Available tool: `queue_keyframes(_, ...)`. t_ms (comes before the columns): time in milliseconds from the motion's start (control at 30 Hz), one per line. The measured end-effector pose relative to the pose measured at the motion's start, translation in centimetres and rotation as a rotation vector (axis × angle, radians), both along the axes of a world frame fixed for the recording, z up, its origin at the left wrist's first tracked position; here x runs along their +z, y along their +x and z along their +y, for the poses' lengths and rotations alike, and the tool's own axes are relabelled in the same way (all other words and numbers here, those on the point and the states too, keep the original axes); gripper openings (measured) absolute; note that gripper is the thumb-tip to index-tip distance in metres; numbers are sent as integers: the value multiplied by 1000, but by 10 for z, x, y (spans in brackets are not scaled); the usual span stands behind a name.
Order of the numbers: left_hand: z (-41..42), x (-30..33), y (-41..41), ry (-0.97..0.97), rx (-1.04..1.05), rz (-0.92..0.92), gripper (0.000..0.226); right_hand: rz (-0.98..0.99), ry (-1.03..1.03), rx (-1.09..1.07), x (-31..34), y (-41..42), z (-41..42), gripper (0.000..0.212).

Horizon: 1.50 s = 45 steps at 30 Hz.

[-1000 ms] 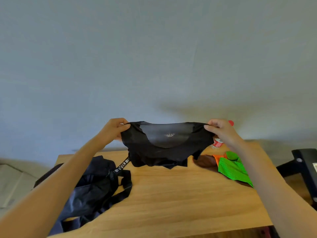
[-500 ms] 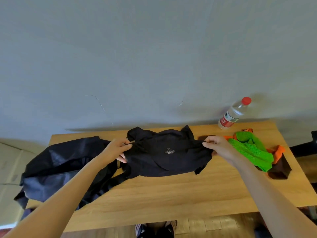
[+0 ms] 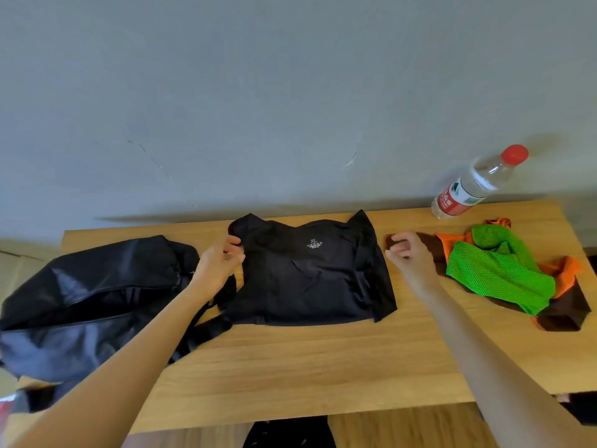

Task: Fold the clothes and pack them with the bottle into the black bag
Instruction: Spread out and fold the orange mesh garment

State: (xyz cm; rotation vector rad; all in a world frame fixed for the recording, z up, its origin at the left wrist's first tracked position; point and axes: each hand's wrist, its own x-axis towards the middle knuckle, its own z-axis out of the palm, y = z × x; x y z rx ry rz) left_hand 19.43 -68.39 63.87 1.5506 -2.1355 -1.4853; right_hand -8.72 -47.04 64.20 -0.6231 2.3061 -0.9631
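Head view: a black shirt [image 3: 310,273] lies spread on the wooden table [image 3: 323,367], its "XL" neck print facing up, as a person reaches in with both bare arms. The left hand [image 3: 217,266] sits at the shirt's left shoulder, its fingers [image 3: 233,240] loosely curled and its fingertips at the very edge of the cloth; whether they pinch the fabric or only touch it cannot be told. The right hand [image 3: 407,252] hangs just off the shirt's right sleeve, fingers curled inward over the table with nothing between them, a thin strip of bare wood separating them from the cloth.

Outward of the left hand's fingers, the black bag [image 3: 87,299] slumps across the table's left end, its zip opening gaping and one strap [image 3: 206,331] trailing under the left forearm to the shirt's lower left corner. Beyond the right hand's fingers lies a crumpled heap of clothes: a green mesh garment [image 3: 497,273] on top of orange and dark brown cloth [image 3: 565,313]. Farther out from those fingers, by the grey wall [image 3: 290,92], stands a clear plastic bottle [image 3: 475,184] with a red cap and red label, well apart from both hands.
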Motion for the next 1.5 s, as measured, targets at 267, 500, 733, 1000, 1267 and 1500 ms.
queue_keyframes(267, 49, -30, 46, -160, -198, -126, 32, 207, 88, 139, -55, 54, 68, 36)
queue_keyframes(500, 60, -39, 56, -250, -243, -191, 42, 428, 136, 264, -62, 74, 79, 57)
queue_keyframes(733, 63, -45, 61, -372, -290, -290, 24, 547, 92, 237, -63, 73, 89, 30)
queue_keyframes(1000, 57, -34, 64, -90, -93, -44, 18, 322, -57, 6, -57, 64, 87, 8)
queue_keyframes(1267, 59, -21, 71, 123, 75, 120, 28, -332, -334, -374, -19, 60, 79, 17)
queue_keyframes(1500, 61, -24, 73, 33, 108, -13, 11, -465, -364, -344, -11, 49, 82, 20)
